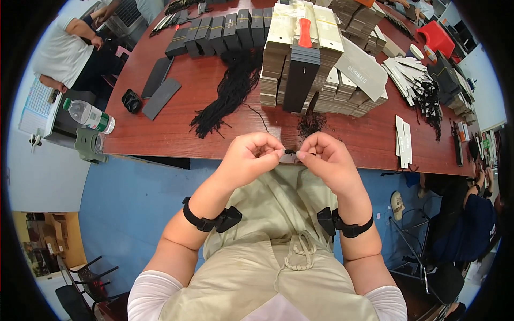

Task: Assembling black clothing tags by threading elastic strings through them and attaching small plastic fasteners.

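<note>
Close to the table's front edge, my left hand [254, 159] and my right hand [330, 161] meet, thumbs and forefingers pinched. Between the fingertips runs a short piece of black cord [289, 152], gripped from both sides; its finer detail is too small to make out. Just beyond, a tall stack of card tags [270, 64] stands with a black tag [301, 83] upright against its front and a red-orange object [305, 33] on top. Loose black strings [311, 124] lie at its foot. A thick bundle of black cords [227, 96] spreads out left of the stack.
Banded dark tag bundles [217, 37] line the back left of the red-brown table [176, 131]. Two loose dark tags [161, 99] and a bottle [88, 115] are at left. White strips [403, 142] and a red stool-like item [436, 38] are at right. Other people sit on both sides.
</note>
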Demonstrator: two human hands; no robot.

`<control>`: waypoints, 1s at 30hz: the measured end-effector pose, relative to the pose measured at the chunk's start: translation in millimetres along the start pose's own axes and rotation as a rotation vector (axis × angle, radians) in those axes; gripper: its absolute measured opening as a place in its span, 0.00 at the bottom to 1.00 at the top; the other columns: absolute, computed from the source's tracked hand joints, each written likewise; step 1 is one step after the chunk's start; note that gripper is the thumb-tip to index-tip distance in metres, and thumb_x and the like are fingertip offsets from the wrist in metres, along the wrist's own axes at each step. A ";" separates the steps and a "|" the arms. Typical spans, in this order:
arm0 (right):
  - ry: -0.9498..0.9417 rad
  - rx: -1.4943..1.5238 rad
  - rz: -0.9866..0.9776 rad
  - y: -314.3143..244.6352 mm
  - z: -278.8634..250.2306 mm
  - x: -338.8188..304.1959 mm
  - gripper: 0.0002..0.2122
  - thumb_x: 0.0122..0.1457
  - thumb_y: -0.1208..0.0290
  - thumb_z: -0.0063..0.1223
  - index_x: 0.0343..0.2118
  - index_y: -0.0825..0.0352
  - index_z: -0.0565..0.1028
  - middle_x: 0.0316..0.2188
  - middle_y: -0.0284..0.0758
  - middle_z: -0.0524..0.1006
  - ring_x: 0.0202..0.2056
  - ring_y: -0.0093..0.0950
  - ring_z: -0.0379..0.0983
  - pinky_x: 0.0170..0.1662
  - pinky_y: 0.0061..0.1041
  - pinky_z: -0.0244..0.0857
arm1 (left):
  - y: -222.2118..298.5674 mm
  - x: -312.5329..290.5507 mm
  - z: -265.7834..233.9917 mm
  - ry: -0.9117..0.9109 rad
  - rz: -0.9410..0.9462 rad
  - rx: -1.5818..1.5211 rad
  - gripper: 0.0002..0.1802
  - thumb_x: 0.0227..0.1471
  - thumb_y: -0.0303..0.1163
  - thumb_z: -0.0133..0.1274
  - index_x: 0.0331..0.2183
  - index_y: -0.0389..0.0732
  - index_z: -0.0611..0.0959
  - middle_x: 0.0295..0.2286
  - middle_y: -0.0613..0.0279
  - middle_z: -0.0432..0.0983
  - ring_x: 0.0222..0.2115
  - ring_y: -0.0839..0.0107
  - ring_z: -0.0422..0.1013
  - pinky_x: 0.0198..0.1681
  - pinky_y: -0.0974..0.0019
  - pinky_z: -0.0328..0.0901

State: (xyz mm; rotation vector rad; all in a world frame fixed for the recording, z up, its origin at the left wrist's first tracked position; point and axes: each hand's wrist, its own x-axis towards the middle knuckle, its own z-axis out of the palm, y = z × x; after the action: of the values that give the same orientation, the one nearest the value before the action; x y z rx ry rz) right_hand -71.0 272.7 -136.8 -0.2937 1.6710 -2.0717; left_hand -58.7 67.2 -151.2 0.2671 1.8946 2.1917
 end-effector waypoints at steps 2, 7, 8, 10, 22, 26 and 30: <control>0.075 -0.091 -0.063 3.9 3.8 -0.2 0.03 0.52 0.79 0.54 0.29 0.68 0.72 0.21 0.21 0.70 0.20 0.07 0.59 0.20 0.10 0.50 | -3.0 0.1 -0.1 -0.016 -0.006 -0.028 0.04 0.46 0.23 0.54 0.29 0.34 0.79 0.21 0.76 0.68 0.21 0.90 0.60 0.23 0.82 0.56; 0.150 -0.288 -0.019 -8.5 12.1 -5.2 0.02 0.50 0.79 0.55 0.27 0.70 0.76 0.21 0.23 0.74 0.23 0.08 0.64 0.24 0.10 0.56 | -4.2 -0.5 -2.4 -0.048 -0.022 -0.027 0.03 0.47 0.22 0.53 0.29 0.34 0.78 0.23 0.75 0.69 0.23 0.89 0.61 0.25 0.82 0.56; 0.185 -0.281 0.002 -9.7 13.3 -5.7 0.03 0.50 0.78 0.56 0.28 0.70 0.78 0.22 0.25 0.75 0.24 0.09 0.66 0.26 0.10 0.59 | -3.2 -0.8 -3.1 -0.076 -0.048 -0.017 0.04 0.48 0.20 0.52 0.30 0.34 0.78 0.25 0.73 0.71 0.25 0.88 0.63 0.27 0.82 0.58; 0.192 -0.355 -0.049 -7.3 10.5 -5.4 0.04 0.49 0.78 0.56 0.28 0.71 0.78 0.23 0.28 0.77 0.25 0.11 0.68 0.28 0.12 0.61 | -2.3 -1.3 -2.5 -0.079 -0.047 -0.009 0.04 0.48 0.20 0.52 0.31 0.34 0.78 0.25 0.73 0.71 0.25 0.88 0.63 0.27 0.81 0.58; 0.193 -0.348 -0.134 -3.3 9.5 -4.4 0.05 0.48 0.78 0.58 0.29 0.71 0.79 0.27 0.34 0.79 0.29 0.17 0.73 0.34 0.16 0.67 | -2.6 -0.5 7.4 -0.080 -0.060 0.035 0.06 0.53 0.29 0.50 0.28 0.37 0.76 0.22 0.73 0.68 0.24 0.85 0.60 0.27 0.78 0.57; 0.181 -0.395 -0.116 -14.0 5.0 -5.7 0.05 0.48 0.77 0.59 0.29 0.71 0.79 0.27 0.32 0.79 0.28 0.16 0.72 0.33 0.15 0.66 | -4.5 -0.3 4.7 -0.067 0.181 0.187 0.06 0.55 0.27 0.48 0.26 0.38 0.74 0.26 0.70 0.68 0.26 0.83 0.60 0.31 0.77 0.57; 0.169 -0.375 -0.193 -13.3 1.2 -3.4 0.04 0.48 0.76 0.59 0.27 0.69 0.78 0.22 0.30 0.77 0.25 0.16 0.70 0.30 0.16 0.64 | -3.3 0.0 0.5 -0.049 0.171 0.181 0.08 0.55 0.28 0.48 0.24 0.38 0.73 0.27 0.68 0.69 0.27 0.82 0.61 0.31 0.77 0.58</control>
State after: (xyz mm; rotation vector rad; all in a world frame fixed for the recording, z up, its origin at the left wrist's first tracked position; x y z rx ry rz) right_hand -70.4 275.4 -123.3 -0.4237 2.2142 -1.9474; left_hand -58.4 68.2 -154.4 0.5288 2.1160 2.0946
